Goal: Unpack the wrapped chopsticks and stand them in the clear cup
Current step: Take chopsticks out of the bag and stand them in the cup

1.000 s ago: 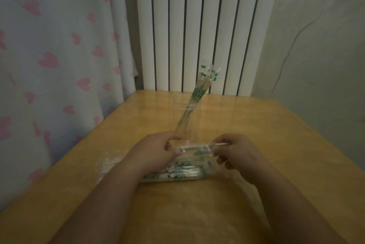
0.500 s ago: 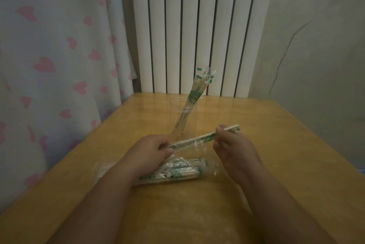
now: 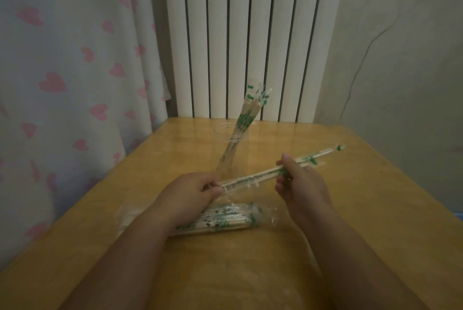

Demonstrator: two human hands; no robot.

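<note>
Pair (image 3: 253, 178) now rides higher above pack (image 3: 225, 222) below; I note left hand (image 3: 190, 192) pinching its low end, right hand (image 3: 300, 184) curled round mid-length. Advise lowering end-first into cup (image 3: 220, 144) beyond.

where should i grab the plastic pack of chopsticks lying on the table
Take the pack of chopsticks across its narrow width, near mid-length, coming from above. It lies flat on the table with its long axis running left to right, so a pinch over the bundled sticks should hold. Its right end looks like loose clear film only, probably a poor place to grip.
</note>
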